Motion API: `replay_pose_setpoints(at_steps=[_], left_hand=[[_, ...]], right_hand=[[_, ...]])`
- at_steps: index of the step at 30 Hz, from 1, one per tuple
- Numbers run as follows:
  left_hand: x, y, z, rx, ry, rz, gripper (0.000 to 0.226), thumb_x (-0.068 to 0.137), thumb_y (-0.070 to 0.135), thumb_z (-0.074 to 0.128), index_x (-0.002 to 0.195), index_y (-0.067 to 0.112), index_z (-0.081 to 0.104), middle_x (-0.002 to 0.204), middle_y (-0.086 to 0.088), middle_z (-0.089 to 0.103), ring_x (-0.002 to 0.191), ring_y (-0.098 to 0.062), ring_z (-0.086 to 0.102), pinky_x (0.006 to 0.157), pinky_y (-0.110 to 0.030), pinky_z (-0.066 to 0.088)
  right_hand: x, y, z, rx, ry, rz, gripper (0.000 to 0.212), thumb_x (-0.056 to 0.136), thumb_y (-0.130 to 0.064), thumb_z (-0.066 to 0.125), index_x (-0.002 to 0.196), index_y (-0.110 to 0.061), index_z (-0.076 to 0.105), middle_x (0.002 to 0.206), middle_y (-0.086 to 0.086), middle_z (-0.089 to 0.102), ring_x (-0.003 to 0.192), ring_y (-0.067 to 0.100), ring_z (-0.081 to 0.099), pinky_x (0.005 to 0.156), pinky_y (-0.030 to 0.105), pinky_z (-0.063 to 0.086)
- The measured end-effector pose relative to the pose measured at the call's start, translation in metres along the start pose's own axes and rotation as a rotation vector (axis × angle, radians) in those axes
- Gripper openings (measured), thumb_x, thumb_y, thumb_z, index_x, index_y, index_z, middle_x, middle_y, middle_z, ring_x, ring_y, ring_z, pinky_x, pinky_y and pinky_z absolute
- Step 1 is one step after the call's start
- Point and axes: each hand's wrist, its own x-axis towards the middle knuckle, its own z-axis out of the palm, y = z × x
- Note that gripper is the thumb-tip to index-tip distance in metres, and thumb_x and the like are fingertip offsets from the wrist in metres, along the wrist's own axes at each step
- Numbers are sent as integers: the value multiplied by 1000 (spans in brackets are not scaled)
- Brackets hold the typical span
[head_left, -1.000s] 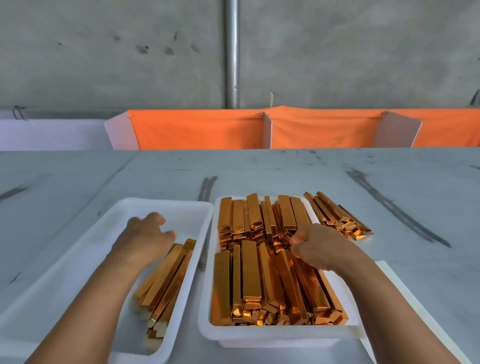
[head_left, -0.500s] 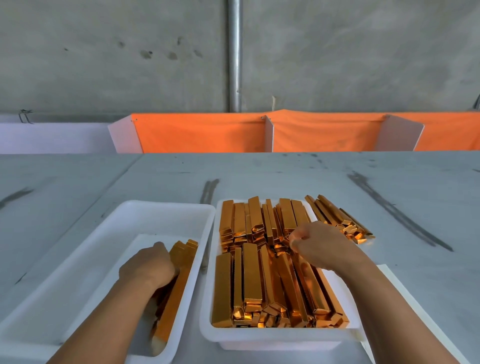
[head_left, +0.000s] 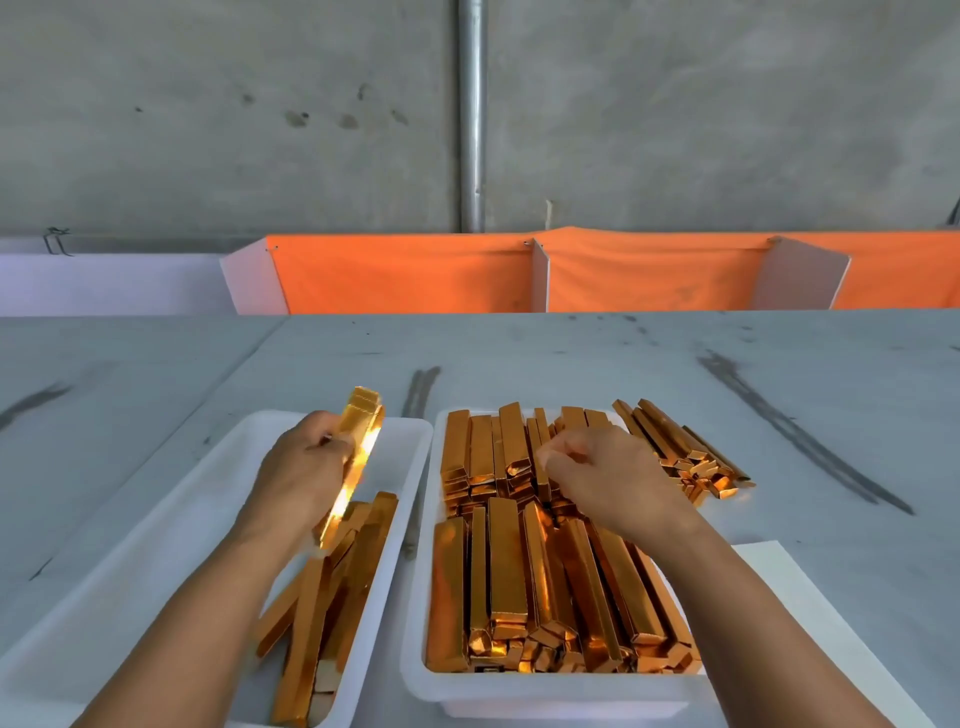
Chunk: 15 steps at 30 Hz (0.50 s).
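My left hand (head_left: 301, 478) grips one long gold box (head_left: 358, 441), fingers wrapped round its middle. The box is lifted clear above the left tray (head_left: 156, 519), tilted, its far end pointing up and away from me. Below it a small heap of the same boxes (head_left: 337, 597) lies along the right side of that white tray, pointing roughly away from me. My right hand (head_left: 608, 483) hovers over the right tray (head_left: 519, 696), fingers curled down among the packed boxes (head_left: 504, 566) near the middle. I cannot tell whether it has hold of one. That tray is filled with two rows of boxes lying lengthwise. Just beyond its far right corner a loose pile (head_left: 685, 452) rests on the grey surface (head_left: 571, 358). A white sheet (head_left: 769, 566) lies beside the tray on the right.
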Motion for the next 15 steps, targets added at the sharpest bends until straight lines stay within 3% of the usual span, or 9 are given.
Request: replay_pose_setpoints(at_steps=[3, 6, 10, 12, 15], left_hand=[[-13, 26, 6, -146, -174, 30, 30, 98, 20, 47, 75, 27, 64, 70, -4, 65, 65, -19, 61, 62, -35, 49], [-22, 43, 24, -107, -292, 98, 21, 99, 21, 47, 90, 28, 65, 77, -4, 63, 62, -12, 58, 59, -28, 47], [-27, 51, 48, -341, -518, -87, 18, 99, 13, 45, 112, 16, 57, 73, -6, 62, 52, -10, 50, 47, -23, 40], [-25, 50, 53, -460, -603, -180, 20, 99, 14, 45, 113, 10, 59, 68, -5, 60, 49, -10, 48, 42, -21, 37], [-20, 44, 55, -562, -727, -248, 26, 98, 29, 52, 108, 8, 64, 73, -6, 61, 52, -11, 50, 42, -20, 40]], right_hand=[[3, -10, 5, 278, -6, -61, 14, 97, -38, 54, 98, -38, 68, 80, -14, 64, 80, 7, 66, 71, 22, 55], [6, -19, 11, 557, -44, -102, 13, 97, -33, 57, 99, -40, 68, 84, -7, 70, 76, 8, 69, 63, 19, 55], [13, -19, 16, 808, -135, -157, 32, 93, -16, 57, 115, -36, 69, 94, -3, 72, 79, 14, 68, 65, 24, 54], [15, -16, 17, 901, -162, -174, 29, 89, -14, 58, 108, -30, 74, 100, 0, 73, 80, 12, 67, 62, 23, 52], [18, -8, 21, 1000, -167, -146, 16, 94, -11, 63, 100, -15, 76, 85, 8, 72, 75, 14, 67, 58, 22, 50]])
